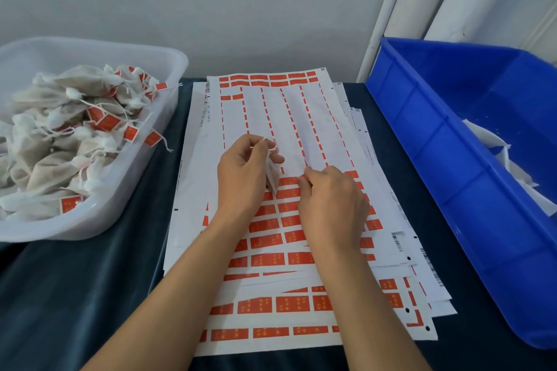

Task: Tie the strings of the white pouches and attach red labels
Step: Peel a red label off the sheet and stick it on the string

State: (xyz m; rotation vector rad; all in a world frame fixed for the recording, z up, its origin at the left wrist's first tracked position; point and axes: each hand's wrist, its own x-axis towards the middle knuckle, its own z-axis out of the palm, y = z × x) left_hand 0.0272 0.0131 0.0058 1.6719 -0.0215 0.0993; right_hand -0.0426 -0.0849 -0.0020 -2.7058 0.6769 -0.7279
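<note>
Hands work over the label sheets point(301, 129) stacked on the dark table point(75, 295). Left hand point(244, 172) pinches the string point(269, 143) of 1 white pouch point(272, 178), which hangs below its fingers, above the sheets. Right hand point(331, 205) has curled fingertips pinching at a red label point(291, 181) on the top sheet. Clear tub point(168, 69), left, holds tied, labelled pouches; blue bin point(452, 159), right, holds white pouches.
</note>
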